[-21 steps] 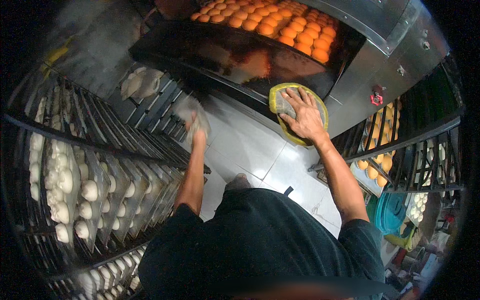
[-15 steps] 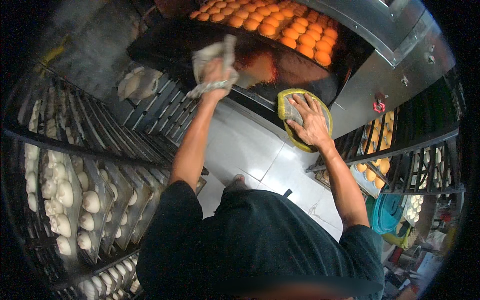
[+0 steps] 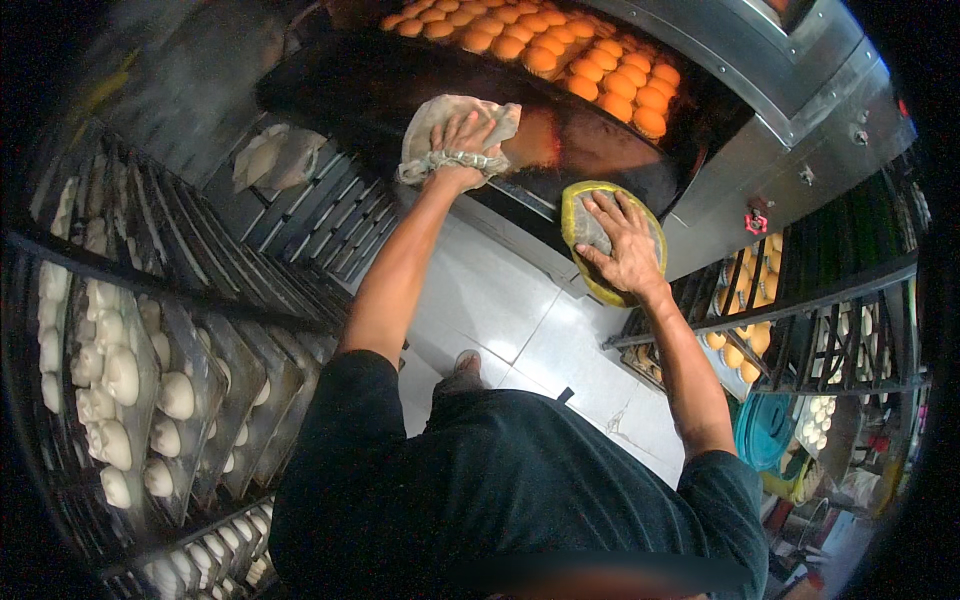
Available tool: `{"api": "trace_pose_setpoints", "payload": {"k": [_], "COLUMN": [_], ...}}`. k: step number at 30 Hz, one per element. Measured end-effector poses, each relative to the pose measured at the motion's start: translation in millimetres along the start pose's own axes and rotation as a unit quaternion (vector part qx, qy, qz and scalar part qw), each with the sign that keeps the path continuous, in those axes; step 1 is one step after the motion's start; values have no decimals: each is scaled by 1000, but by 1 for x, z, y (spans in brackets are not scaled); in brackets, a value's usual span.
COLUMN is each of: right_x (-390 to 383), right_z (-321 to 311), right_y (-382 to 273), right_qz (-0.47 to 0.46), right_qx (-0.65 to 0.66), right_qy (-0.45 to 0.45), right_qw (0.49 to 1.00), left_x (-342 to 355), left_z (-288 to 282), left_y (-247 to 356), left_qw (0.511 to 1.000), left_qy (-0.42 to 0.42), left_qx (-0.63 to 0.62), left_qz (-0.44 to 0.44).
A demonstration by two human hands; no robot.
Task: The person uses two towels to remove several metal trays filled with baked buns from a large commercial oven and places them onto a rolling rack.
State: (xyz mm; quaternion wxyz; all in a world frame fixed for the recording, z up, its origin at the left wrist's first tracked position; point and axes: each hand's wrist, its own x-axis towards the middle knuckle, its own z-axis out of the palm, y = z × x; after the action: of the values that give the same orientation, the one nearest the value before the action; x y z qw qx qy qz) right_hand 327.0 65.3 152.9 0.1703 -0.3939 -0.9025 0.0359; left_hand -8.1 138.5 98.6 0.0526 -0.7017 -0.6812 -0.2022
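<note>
My left hand [image 3: 462, 150] lies with fingers spread against a pale grey cloth pad [image 3: 503, 122]. A twisted cloth band crosses the back of that hand. It is over the dark ledge [image 3: 335, 85] at the oven mouth. My right hand [image 3: 626, 248] rests flat on a rounded grey pad with a yellow rim [image 3: 572, 208], fingers apart, near the right end of the ledge. Both palms are hidden. Rows of browned buns [image 3: 540, 45], glowing orange, sit inside the oven, beyond both hands.
A rack on the left holds trays of pale dough pieces [image 3: 120, 375]. Another rack at the right carries browned buns [image 3: 750, 345]. A crumpled cloth [image 3: 278, 157] lies left of the oven mouth. A red valve handle [image 3: 757, 222] juts from the steel oven front.
My left hand has come down and to the right with its cloth pad, which now lies spread out under the fingers. My right hand and its pad have barely moved.
</note>
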Motion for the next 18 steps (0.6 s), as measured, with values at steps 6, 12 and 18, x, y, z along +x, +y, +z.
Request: {"api": "trace_pose_setpoints", "payload": {"k": [6,12,18], "right_x": [-4,-7,-7], "right_z": [-3,1,-8], "right_y": [-2,-4,-13], "right_qz": [-13,-12,-3], "right_qx": [22,39,21], "right_qy": [2,22,10], "right_qw": [1000,999,1000], "left_x": [-1,-3,1], "left_z": [5,0,-17], "left_y": [-2,-3,11], "left_qw": [999,1000,998], "left_qy": [32,17,-37], "left_qx": [6,10,45], "left_qz": [2,-9,-8]}}
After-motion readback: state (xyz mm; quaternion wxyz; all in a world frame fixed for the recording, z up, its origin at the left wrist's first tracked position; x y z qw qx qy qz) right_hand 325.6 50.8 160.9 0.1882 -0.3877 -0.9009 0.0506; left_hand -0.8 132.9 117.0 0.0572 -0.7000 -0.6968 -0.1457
